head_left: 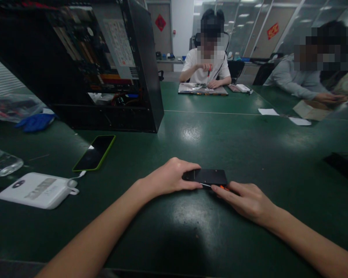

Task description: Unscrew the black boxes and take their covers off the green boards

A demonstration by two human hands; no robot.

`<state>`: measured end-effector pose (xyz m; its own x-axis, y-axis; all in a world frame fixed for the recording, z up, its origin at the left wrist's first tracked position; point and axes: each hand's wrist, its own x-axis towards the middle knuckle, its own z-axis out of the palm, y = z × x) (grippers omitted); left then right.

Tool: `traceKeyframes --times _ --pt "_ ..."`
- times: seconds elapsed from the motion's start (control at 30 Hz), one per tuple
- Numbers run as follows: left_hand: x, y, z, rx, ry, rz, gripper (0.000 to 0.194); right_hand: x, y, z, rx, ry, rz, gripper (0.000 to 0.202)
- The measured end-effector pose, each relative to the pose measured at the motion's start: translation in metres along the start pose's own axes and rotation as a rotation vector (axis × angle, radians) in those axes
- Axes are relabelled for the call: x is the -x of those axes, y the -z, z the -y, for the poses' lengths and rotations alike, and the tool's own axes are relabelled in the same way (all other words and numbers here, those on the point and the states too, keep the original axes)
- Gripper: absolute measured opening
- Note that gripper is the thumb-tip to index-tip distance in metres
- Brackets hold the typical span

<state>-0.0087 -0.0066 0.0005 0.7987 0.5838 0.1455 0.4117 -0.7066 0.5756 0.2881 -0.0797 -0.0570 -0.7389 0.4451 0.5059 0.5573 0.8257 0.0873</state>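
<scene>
A flat black rectangular case (211, 176) with small screw-like dots near its edges lies low over the green table. My left hand (174, 175) is closed round its left end, thumb on the near side and fingers on the far side. In my right hand (248, 199) is a thin tool with an orange handle (224, 188), which looks like a screwdriver. Its slim metal shaft (206, 185) runs along the near edge of the case, pointing left. Whether the tip is inside a seam or only beside it, I cannot tell.
An open computer tower (146, 77) stands at the back left. Nearby lie a green-edged phone (95, 152), a cabled white power bank (37, 190), a blue glove (36, 121) and clear plastic (2, 162). A dark object (345, 166) sits right. Two people work across the table (191, 143).
</scene>
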Motion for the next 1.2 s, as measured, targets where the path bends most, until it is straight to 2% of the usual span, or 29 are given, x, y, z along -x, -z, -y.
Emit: traceKeyframes --times 0.27,0.47,0.8,1.2 --pt "-0.001 -0.002 -0.002 0.003 0.001 -0.026 0.041 -0.004 0.007 0.002 0.01 0.03 -0.047 0.038" --pt "-0.001 -0.004 -0.003 0.011 0.035 -0.048 0.042 -0.005 0.005 -0.001 -0.045 -0.049 -0.037 0.032" --pt "0.002 0.006 -0.005 0.086 -0.03 0.052 0.05 0.004 0.025 -0.013 0.012 -0.003 -0.029 0.031" --pt "0.001 0.007 -0.002 0.099 -0.043 0.049 0.05 0.0 0.025 -0.009 0.093 -0.016 -0.033 0.03"
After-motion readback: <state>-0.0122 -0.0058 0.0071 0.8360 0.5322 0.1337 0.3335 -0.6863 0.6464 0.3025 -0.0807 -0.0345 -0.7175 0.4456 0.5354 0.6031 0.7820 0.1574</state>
